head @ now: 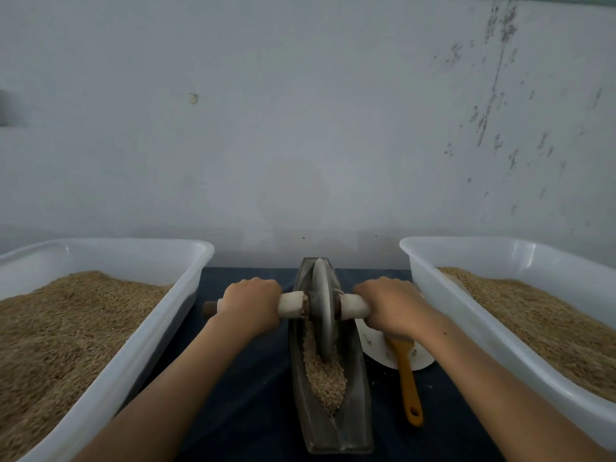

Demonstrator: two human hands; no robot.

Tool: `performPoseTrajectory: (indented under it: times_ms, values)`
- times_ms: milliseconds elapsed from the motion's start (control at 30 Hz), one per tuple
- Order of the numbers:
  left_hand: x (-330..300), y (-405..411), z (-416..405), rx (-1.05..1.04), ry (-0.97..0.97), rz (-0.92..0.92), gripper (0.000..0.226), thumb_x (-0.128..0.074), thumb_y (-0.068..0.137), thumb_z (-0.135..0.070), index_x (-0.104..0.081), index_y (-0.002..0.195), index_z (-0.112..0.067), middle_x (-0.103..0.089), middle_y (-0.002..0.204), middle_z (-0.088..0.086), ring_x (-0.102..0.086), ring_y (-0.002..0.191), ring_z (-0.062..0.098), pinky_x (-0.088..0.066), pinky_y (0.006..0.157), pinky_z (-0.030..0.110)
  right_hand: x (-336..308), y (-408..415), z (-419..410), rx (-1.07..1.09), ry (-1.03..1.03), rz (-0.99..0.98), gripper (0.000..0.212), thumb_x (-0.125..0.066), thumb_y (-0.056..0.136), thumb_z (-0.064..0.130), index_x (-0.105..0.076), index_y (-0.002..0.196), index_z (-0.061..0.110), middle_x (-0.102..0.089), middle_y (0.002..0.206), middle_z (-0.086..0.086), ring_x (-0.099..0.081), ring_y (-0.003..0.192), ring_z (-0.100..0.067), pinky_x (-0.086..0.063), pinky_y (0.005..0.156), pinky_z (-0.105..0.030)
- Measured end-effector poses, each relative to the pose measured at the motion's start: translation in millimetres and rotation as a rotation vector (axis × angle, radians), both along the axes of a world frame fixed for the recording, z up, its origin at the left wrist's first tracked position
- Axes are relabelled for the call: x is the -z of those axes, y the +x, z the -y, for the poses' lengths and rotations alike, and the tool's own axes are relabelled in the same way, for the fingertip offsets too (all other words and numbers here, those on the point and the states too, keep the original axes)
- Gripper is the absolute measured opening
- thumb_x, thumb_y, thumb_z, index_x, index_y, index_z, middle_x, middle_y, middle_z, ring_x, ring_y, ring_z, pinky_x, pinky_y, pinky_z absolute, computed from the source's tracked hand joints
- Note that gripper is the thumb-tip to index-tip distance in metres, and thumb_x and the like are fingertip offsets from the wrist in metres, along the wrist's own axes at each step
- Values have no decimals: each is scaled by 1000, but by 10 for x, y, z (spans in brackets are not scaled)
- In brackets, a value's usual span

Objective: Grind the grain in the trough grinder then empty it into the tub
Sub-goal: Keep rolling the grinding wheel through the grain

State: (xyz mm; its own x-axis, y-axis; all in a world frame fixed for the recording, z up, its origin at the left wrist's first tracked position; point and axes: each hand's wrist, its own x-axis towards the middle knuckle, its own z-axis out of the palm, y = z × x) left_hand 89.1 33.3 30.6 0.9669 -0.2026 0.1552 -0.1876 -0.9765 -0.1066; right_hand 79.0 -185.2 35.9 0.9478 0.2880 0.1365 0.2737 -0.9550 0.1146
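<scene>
Left hand and right hand curled around the pale handles either side of the grinding wheel. Wheel upright in the boat-shaped trough, on dark cloth. Grain in the trough's near half. Grain-filled white tubs left and right. Yellow-handled brush on a white plate beside the trough.

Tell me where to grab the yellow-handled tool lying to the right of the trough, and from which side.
Take the yellow-handled tool by its bare near end, coming from above on the near side. The handle lies flat on the dark cloth, pointing toward the person, while its far end rests on the white plate, partly hidden under the right hand.
</scene>
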Motion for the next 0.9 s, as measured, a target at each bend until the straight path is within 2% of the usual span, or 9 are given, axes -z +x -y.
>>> performPoseTrajectory:
  times_ms: [133, 267, 433, 567, 667, 767, 900]
  values:
    - [-64, -6, -40, 14, -6, -222, 45, -69, 78, -32, -55, 118, -18, -60, 99, 0, -53, 83, 15, -42, 73, 29, -131, -42, 3, 9, -31, -246, 35, -69, 82, 22, -60, 116, 25, -65, 102, 2, -60, 89, -16, -43, 70, -28]
    - [-85, -14, -40, 20, -7, -249, 47, -70, 77, -33, -55, 118, -18, -56, 93, -2, -52, 81, 15, -42, 72, 29, -153, -51, -1, 38, 1, -344, 44, -72, 81, 21, -59, 123, 22, -65, 112, -2, -62, 100, -19, -50, 81, -32]
    - [-34, 13, -5, 7, 16, -87, 37, -66, 81, -31, -57, 115, -19, -61, 99, -1, -53, 81, 16, -39, 69, 29, -86, -42, -12, 32, -1, -192, 29, -65, 84, 19, -60, 111, 25, -64, 99, 3, -58, 84, -15, -41, 68, -28]
    - [36, 36, 0, 12, -56, 87, 22, -58, 85, -26, -56, 107, -22, -61, 99, -1, -58, 88, 18, -37, 69, 29, 24, -5, -45, 18, 39, 112, 14, -56, 90, 20, -47, 93, 30, -64, 99, 3, -57, 84, -17, -35, 69, -29]
    - [49, 40, -4, 6, -74, 97, 21, -58, 85, -25, -56, 106, -22, -61, 99, -2, -57, 89, 18, -37, 70, 29, 51, 23, -46, 15, 34, 139, 15, -56, 90, 20, -44, 91, 30, -64, 99, 3, -54, 81, -17, -35, 69, -29]
    - [10, 40, -8, 10, -13, 19, 28, -61, 84, -28, -57, 111, -21, -62, 102, -1, -58, 89, 17, -38, 70, 29, -9, 14, -12, 12, -8, 5, 19, -60, 86, 19, -57, 103, 27, -64, 99, 3, -58, 86, -16, -39, 69, -29]
    - [-71, 8, -22, 29, 38, -155, 42, -68, 79, -33, -56, 116, -19, -62, 100, 0, -52, 80, 15, -41, 71, 29, -109, -1, 40, 29, 28, -316, 35, -70, 81, 19, -60, 114, 26, -65, 102, 2, -61, 90, -15, -47, 72, -28]
